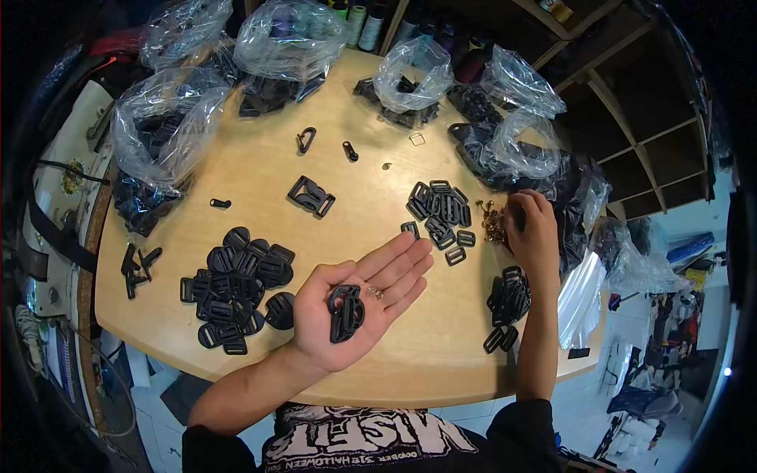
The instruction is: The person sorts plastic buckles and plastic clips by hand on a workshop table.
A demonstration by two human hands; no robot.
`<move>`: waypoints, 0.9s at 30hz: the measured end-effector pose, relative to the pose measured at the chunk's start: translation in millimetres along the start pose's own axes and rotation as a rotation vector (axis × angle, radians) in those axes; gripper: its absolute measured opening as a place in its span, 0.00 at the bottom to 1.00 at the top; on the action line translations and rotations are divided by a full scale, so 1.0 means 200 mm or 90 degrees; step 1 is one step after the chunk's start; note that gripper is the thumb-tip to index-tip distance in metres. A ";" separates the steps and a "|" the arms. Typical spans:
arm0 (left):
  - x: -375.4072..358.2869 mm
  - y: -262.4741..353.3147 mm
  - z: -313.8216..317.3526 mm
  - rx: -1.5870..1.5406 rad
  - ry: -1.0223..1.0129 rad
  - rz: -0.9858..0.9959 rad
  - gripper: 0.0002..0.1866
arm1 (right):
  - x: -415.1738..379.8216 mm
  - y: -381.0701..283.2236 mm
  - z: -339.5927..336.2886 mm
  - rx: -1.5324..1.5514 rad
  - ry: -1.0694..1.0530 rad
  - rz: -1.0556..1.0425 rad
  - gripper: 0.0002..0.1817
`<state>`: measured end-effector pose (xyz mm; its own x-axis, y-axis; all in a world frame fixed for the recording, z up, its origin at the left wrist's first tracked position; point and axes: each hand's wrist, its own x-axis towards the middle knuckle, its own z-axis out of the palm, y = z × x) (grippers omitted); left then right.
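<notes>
My left hand [355, 307] is palm up with its fingers stretched out. Black plastic buckle parts [345, 314] lie on its palm, and small shiny metal pieces [375, 293] rest near the base of its fingers. At the right, my right hand [530, 225] has its fingers curled down beside a small pile of brass-coloured metal pieces [494, 224]; its fingertips are partly hidden, so what they hold cannot be made out. Left of that pile lies a group of black slide buckles [441, 209]. More black pieces [509, 298] lie below my right hand.
A heap of black buckles [236, 288] lies at the left of the wooden table [378, 201]. A side-release buckle [311, 195] and black hooks [306, 139] sit mid-table. Open plastic bags [169, 126] of black parts line the back. A sewing machine [79, 158] stands left.
</notes>
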<state>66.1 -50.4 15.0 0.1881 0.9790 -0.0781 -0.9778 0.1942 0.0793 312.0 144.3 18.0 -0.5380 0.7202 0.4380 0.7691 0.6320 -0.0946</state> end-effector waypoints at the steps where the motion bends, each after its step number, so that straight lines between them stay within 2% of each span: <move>1: 0.00 0.00 0.00 0.000 0.001 0.000 0.38 | 0.01 -0.08 -0.05 0.000 -0.001 0.000 0.14; 3: 0.00 0.00 -0.01 -0.015 0.007 -0.002 0.38 | 0.02 -0.31 -0.20 0.283 -0.125 0.057 0.15; 5: 0.00 0.00 -0.02 -0.018 0.007 0.005 0.37 | -0.05 -0.52 -0.29 0.439 -0.204 -0.048 0.18; 7: 0.01 -0.02 -0.03 -0.020 0.009 0.000 0.37 | -0.08 -0.74 -0.38 0.490 -0.312 -0.103 0.21; 9: 0.01 -0.02 -0.03 0.008 0.005 0.021 0.37 | -0.16 -0.85 -0.28 0.455 -0.212 -0.196 0.23; 15: 0.01 -0.01 -0.04 0.072 -0.002 0.045 0.38 | -0.23 -0.99 -0.20 0.392 -0.092 -0.164 0.28; 19: 0.00 -0.02 -0.03 0.109 0.009 0.056 0.37 | -0.24 -0.97 -0.20 0.412 -0.115 -0.122 0.26; 23: 0.00 -0.05 0.01 0.120 0.039 0.085 0.37 | -0.27 -1.02 -0.18 0.385 -0.016 -0.101 0.21; 25: 0.00 -0.06 -0.01 0.102 0.014 0.072 0.35 | -0.27 -1.04 -0.17 0.331 -0.057 -0.109 0.21; 27: 0.00 -0.06 -0.03 0.030 0.032 0.066 0.35 | -0.27 -1.05 -0.16 0.326 -0.034 -0.121 0.22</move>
<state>77.7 -52.9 9.1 0.0802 0.9900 -0.1162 -0.9860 0.0959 0.1366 191.2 -36.6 42.9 -0.6775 0.5853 0.4455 0.3980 0.8010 -0.4472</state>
